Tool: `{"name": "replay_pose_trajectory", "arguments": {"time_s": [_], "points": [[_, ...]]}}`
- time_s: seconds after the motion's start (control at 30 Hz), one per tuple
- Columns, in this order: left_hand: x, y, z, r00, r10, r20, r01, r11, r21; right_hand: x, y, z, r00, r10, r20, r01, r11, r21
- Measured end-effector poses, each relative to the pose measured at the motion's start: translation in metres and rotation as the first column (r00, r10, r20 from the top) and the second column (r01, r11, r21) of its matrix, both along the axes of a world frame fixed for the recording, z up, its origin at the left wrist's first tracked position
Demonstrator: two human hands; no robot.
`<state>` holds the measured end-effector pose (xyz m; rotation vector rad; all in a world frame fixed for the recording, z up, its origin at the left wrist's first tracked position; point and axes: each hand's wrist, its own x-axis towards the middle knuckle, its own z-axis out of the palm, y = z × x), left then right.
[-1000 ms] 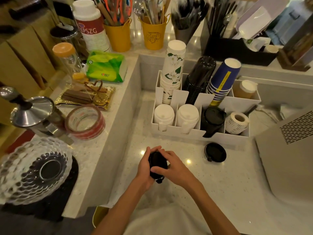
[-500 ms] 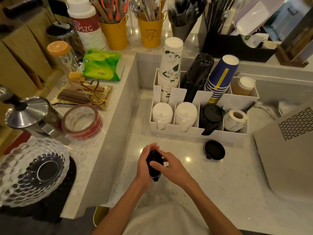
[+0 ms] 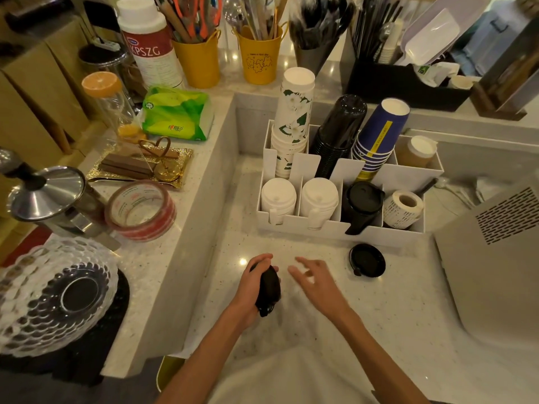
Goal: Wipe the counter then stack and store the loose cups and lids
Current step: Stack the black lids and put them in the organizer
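My left hand (image 3: 250, 287) grips a small stack of black lids (image 3: 268, 290) held on edge just above the pale counter (image 3: 379, 316). My right hand (image 3: 315, 281) hovers beside it, fingers spread, holding nothing. One loose black lid (image 3: 367, 260) lies flat on the counter to the right. Behind stands a white divided organizer (image 3: 315, 225). It holds floral paper cups (image 3: 293, 123), black cups (image 3: 338, 132), blue cups (image 3: 376, 135), two white lid stacks (image 3: 278, 196), a black lid stack (image 3: 361, 202) and a label roll (image 3: 404, 208).
A raised ledge on the left carries a tape roll (image 3: 140, 209), a metal press pot (image 3: 49, 196), a gold tray (image 3: 140, 167), a green tissue pack (image 3: 178, 115) and a glass dish (image 3: 49, 295). A grey machine (image 3: 495, 263) fills the right side. Yellow utensil buckets (image 3: 259, 58) stand at the back.
My right hand has let go of the black lids and moved right, fingers now spread. The left hand keeps hold of the stack, tilted more upright.
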<state>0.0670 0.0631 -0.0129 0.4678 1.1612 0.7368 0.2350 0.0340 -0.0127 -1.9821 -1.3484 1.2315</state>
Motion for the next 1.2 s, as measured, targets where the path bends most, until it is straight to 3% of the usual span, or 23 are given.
{"name": "replay_pose_trajectory", "arguments": {"time_s": [0.03,0.1,0.17,0.27,0.37,0.47,0.53,0.6,0.67,0.73,0.8,0.93,1.0,1.1,1.2], "points": [[-0.001,0.001,0.001,0.999,0.028,0.028,-0.028,0.999,-0.022,0.017,0.005,-0.003,0.986,-0.083,0.142,0.072,0.994,0.077],[-0.003,0.003,0.001,0.991,0.081,0.11,-0.073,0.995,-0.071,0.053,0.016,-0.009,0.874,-0.247,0.418,0.178,0.964,0.197],[-0.005,0.003,0.0,0.977,0.099,0.19,-0.082,0.992,-0.096,0.082,0.027,-0.014,0.738,-0.276,0.616,0.258,0.959,0.12],[-0.006,0.002,-0.001,0.955,0.115,0.272,-0.092,0.991,-0.098,0.105,0.037,-0.017,0.722,-0.196,0.664,0.373,0.918,-0.135],[-0.007,0.003,-0.004,0.937,0.115,0.331,-0.095,0.993,-0.074,0.109,0.038,-0.021,0.72,-0.104,0.686,0.302,0.937,-0.175],[-0.01,0.004,-0.007,0.935,0.134,0.328,-0.124,0.991,-0.052,0.096,0.037,-0.017,0.825,-0.18,0.536,0.226,0.974,-0.02],[-0.01,0.005,-0.009,0.934,0.172,0.312,-0.162,0.985,-0.058,0.078,0.033,-0.008,0.913,-0.27,0.306,0.251,0.963,0.102],[-0.01,0.006,-0.011,0.933,0.218,0.288,-0.204,0.976,-0.076,0.056,0.029,0.005,0.937,-0.35,-0.026,0.349,0.924,0.159],[-0.009,0.007,-0.013,0.938,0.242,0.249,-0.23,0.97,-0.075,0.032,0.025,0.018,0.835,-0.413,-0.363,0.463,0.884,0.061],[-0.01,0.007,-0.014,0.938,0.251,0.238,-0.241,0.968,-0.072,0.015,0.023,0.027,0.685,-0.462,-0.563,0.51,0.856,-0.083],[-0.011,0.007,-0.013,0.937,0.253,0.24,-0.242,0.967,-0.075,0.005,0.021,0.031,0.588,-0.503,-0.633,0.506,0.84,-0.196],[-0.01,0.005,-0.01,0.968,0.207,0.142,-0.206,0.978,-0.021,0.003,0.016,0.029,0.492,-0.55,-0.675,0.474,0.82,-0.322],[-0.006,0.003,-0.005,0.986,0.139,0.095,-0.142,0.989,0.028,-0.005,0.013,0.027,0.545,-0.481,-0.686,0.398,0.869,-0.294],[0.003,0.0,0.001,0.994,0.025,0.108,-0.036,0.994,0.1,-0.032,0.003,0.018,0.722,-0.366,-0.587,0.326,0.929,-0.178],[0.01,-0.003,0.001,0.993,-0.012,0.113,-0.003,0.991,0.134,-0.047,-0.002,0.013,0.791,-0.357,-0.496,0.337,0.932,-0.132]]}}
